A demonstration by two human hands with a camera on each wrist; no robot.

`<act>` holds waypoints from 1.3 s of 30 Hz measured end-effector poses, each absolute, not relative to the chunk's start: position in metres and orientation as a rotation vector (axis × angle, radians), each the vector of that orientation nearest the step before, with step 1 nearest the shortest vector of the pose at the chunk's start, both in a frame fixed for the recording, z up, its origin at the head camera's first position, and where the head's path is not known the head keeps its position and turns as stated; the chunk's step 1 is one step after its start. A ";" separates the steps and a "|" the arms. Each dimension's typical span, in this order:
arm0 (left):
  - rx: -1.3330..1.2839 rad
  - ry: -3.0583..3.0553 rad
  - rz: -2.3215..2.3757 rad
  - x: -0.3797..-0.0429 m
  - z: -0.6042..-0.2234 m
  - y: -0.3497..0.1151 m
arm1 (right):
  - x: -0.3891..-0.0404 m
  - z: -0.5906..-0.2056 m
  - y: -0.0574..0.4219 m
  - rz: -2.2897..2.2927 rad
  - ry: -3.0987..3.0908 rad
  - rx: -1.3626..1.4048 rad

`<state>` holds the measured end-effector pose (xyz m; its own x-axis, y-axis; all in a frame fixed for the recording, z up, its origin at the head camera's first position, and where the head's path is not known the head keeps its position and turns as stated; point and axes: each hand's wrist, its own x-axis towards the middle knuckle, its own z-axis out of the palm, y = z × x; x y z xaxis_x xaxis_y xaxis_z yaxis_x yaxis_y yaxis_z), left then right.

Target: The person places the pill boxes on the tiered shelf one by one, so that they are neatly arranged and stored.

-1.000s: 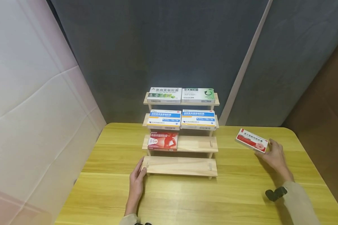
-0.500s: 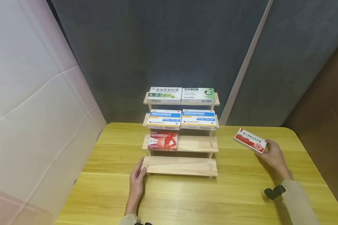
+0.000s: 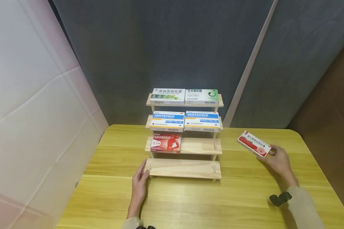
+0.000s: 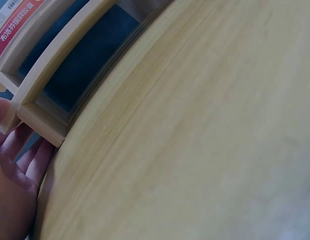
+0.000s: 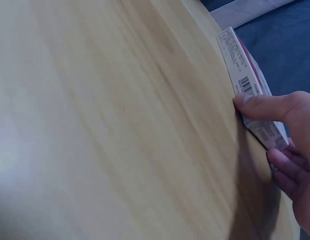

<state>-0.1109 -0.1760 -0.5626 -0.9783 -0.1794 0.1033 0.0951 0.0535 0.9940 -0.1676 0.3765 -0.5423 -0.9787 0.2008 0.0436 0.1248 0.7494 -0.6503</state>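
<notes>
A stepped wooden display rack (image 3: 186, 167) with medicine boxes on its tiers stands mid-table. My left hand (image 3: 139, 181) grips the left end of its lowest tier, thumb on the board and fingers around the edge, as the left wrist view also shows. Off to the right of the rack, my right hand (image 3: 278, 160) holds a white-and-red medicine box (image 3: 253, 143) by its near right end. In the right wrist view the thumb (image 5: 264, 107) lies along the barcode side of that box (image 5: 239, 62). The box sits tilted, close over the table.
Two white-and-green boxes (image 3: 167, 96) lie on the top tier and two blue-and-white boxes (image 3: 202, 121) on the tier below. A red box (image 3: 166, 143) occupies the left of the third tier. A dark grey curtain (image 3: 175, 47) hangs behind the wooden table (image 3: 109, 197).
The white-and-red box in my right hand has shifted slightly left and turned a little. My left hand and the rack stay where they were.
</notes>
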 end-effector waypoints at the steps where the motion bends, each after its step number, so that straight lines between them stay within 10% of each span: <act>1: 0.089 -2.127 -2.031 -0.111 -0.563 -0.176 | -0.166 -0.543 0.376 1.046 -2.824 -0.272; 39: 0.101 -2.104 -2.016 -0.111 -0.564 -0.174 | -0.129 -0.528 0.348 1.122 -2.601 -0.310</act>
<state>-0.1111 -0.1741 -0.5644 -0.9722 -0.2041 0.1146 0.1058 0.0535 0.9929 -0.1286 0.3484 -0.5276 -0.9346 0.3074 0.1789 0.0809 0.6736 -0.7347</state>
